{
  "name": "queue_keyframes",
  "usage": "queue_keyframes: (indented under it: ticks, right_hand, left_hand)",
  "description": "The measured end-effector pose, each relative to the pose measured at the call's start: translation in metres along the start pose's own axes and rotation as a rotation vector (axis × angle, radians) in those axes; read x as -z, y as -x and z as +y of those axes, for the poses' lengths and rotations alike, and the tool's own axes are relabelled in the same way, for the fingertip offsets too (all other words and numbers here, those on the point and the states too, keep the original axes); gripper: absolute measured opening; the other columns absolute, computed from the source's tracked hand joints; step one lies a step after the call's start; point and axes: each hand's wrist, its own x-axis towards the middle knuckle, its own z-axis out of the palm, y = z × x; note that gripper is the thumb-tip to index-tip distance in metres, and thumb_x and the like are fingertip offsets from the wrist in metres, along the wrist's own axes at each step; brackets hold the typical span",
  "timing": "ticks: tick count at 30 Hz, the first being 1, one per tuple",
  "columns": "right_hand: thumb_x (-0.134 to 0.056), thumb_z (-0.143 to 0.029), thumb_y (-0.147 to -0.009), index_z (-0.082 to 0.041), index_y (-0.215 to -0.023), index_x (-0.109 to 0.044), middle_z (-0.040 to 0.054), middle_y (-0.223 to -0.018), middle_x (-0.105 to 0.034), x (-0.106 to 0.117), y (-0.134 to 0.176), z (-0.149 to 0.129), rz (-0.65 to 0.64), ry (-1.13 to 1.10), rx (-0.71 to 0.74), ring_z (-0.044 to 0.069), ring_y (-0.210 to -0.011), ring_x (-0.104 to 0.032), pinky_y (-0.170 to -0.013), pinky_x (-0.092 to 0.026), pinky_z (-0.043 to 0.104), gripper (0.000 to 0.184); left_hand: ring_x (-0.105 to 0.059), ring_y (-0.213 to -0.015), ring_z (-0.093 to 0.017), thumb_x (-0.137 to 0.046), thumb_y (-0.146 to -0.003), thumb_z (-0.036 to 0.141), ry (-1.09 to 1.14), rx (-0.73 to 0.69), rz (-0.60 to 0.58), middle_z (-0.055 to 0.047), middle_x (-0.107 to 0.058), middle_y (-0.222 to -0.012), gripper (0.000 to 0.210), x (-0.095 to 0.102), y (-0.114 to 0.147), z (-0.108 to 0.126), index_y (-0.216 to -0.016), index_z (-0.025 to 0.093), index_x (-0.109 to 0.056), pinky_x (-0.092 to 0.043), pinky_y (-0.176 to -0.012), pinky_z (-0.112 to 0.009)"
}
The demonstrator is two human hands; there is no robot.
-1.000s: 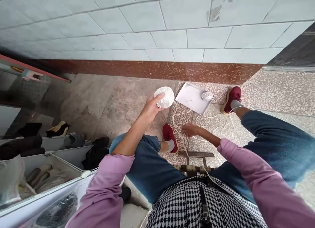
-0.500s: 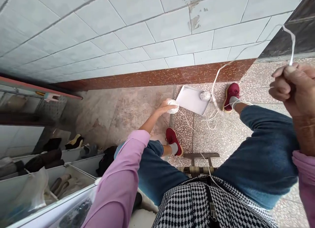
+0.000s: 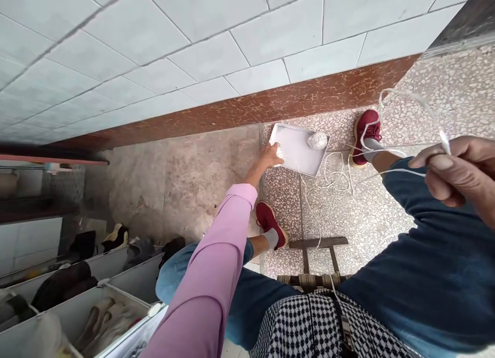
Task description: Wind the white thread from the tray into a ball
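My left hand (image 3: 269, 156) reaches down to the left side of a shallow white tray (image 3: 297, 149) on the floor. Its fingers curl round a white ball of yarn (image 3: 280, 153), mostly hidden by the hand. A second ball of yarn (image 3: 317, 140) lies inside the tray at the right. Raised at the far right, my right hand (image 3: 460, 169) pinches a white yarn strand (image 3: 444, 137) between thumb and fingertips. From there the strand loops in the air, and loose coils (image 3: 336, 180) lie on the speckled floor right of the tray.
Below the tray stands a small wooden stool (image 3: 319, 242). My red shoes (image 3: 268, 221) rest on either side. A tiled wall (image 3: 216, 59) rises behind the tray. White bins with shoes (image 3: 104, 316) stand at the lower left. Another strand runs toward my checked apron (image 3: 301, 322).
My left hand has brought its ball of yarn over the tray's left edge. My right hand has come lower, and its yarn loop has dropped with it. The view has shifted slightly.
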Motion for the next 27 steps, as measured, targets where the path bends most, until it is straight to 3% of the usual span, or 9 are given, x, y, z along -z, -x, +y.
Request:
queue_keyframes:
  ticks: [3, 7, 11, 14, 17, 20, 24, 27]
  right_hand:
    - [-0.060, -0.061, -0.107, -0.026, -0.091, -0.076, -0.0012, -0.059, -0.057, 0.000, -0.003, 0.011, -0.133, 0.258, 0.193, 0.014, -0.044, -0.048, -0.044, -0.033, 0.031, 0.042]
    - [-0.041, -0.059, -0.115, -0.022, -0.115, -0.077, 0.0002, -0.061, -0.066, -0.003, -0.008, 0.022, -0.241, 0.511, 0.393, 0.016, -0.038, -0.053, -0.045, -0.037, 0.032, 0.052]
    - [-0.037, -0.057, -0.115, -0.020, -0.114, -0.075, 0.0038, -0.066, -0.071, -0.004, -0.011, 0.027, -0.261, 0.580, 0.421, 0.019, -0.040, -0.057, -0.047, -0.040, 0.034, 0.053]
    - [-0.037, -0.058, -0.114, -0.019, -0.111, -0.075, 0.0071, -0.072, -0.073, -0.006, -0.013, 0.027, -0.291, 0.592, 0.360, 0.022, -0.048, -0.063, -0.052, -0.043, 0.036, 0.054]
    - [-0.038, -0.057, -0.112, -0.019, -0.105, -0.073, 0.0066, -0.070, -0.068, -0.010, -0.017, 0.022, -0.382, 0.533, 0.281, 0.022, -0.054, -0.061, -0.058, -0.043, 0.036, 0.051]
    - [-0.041, -0.056, -0.111, -0.020, -0.094, -0.071, 0.0053, -0.068, -0.064, -0.015, -0.022, 0.020, -0.477, 0.421, 0.219, 0.020, -0.057, -0.060, -0.063, -0.043, 0.037, 0.050]
    - [-0.048, -0.071, -0.105, -0.022, -0.076, -0.062, 0.0030, -0.063, -0.059, -0.031, -0.025, 0.017, -0.575, 0.229, 0.221, 0.016, -0.053, -0.054, -0.057, -0.041, 0.035, 0.059]
    - [-0.055, -0.080, -0.100, -0.023, -0.082, -0.067, 0.0007, -0.062, -0.058, -0.046, -0.021, -0.003, -0.577, 0.002, 0.227, 0.015, -0.054, -0.052, -0.051, -0.039, 0.032, 0.061]
  left_hand:
    - [-0.047, -0.149, -0.046, -0.091, -0.073, 0.026, -0.044, -0.012, 0.030, -0.019, -0.050, -0.161, 0.089, -0.001, -0.001, 0.004, -0.155, 0.024, -0.056, -0.043, -0.122, -0.054]
    - [-0.043, -0.151, -0.045, -0.088, -0.079, 0.024, -0.056, -0.039, 0.063, -0.020, -0.046, -0.164, 0.090, 0.004, -0.001, 0.007, -0.161, 0.023, -0.050, -0.043, -0.122, -0.055]
    - [-0.042, -0.151, -0.044, -0.078, -0.090, 0.025, -0.036, -0.110, 0.096, -0.020, -0.046, -0.166, 0.073, 0.010, 0.004, 0.004, -0.159, 0.020, -0.053, -0.039, -0.125, -0.056]
    - [-0.048, -0.150, -0.040, -0.071, -0.092, 0.021, -0.008, -0.157, 0.112, -0.020, -0.052, -0.161, 0.062, 0.012, 0.019, 0.003, -0.153, 0.016, -0.059, -0.040, -0.127, -0.051]
    - [-0.057, -0.143, -0.034, -0.067, -0.092, 0.017, 0.049, -0.236, 0.105, -0.018, -0.063, -0.153, 0.054, 0.018, 0.041, 0.006, -0.145, 0.014, -0.065, -0.043, -0.126, -0.046]
    - [-0.070, -0.125, -0.030, -0.063, -0.093, 0.017, 0.247, -0.351, 0.063, -0.016, -0.074, -0.138, 0.046, 0.038, 0.070, 0.017, -0.138, 0.014, -0.070, -0.053, -0.114, -0.046]
    - [-0.075, -0.117, -0.026, -0.061, -0.101, 0.034, 0.688, -0.604, 0.024, -0.016, -0.077, -0.133, 0.044, 0.080, 0.126, 0.049, -0.142, 0.018, -0.067, -0.060, -0.099, -0.041]
    - [-0.074, -0.119, -0.025, -0.068, -0.099, 0.039, 0.823, -0.756, 0.013, -0.015, -0.077, -0.135, 0.046, 0.095, 0.176, 0.076, -0.141, 0.020, -0.068, -0.059, -0.100, -0.040]
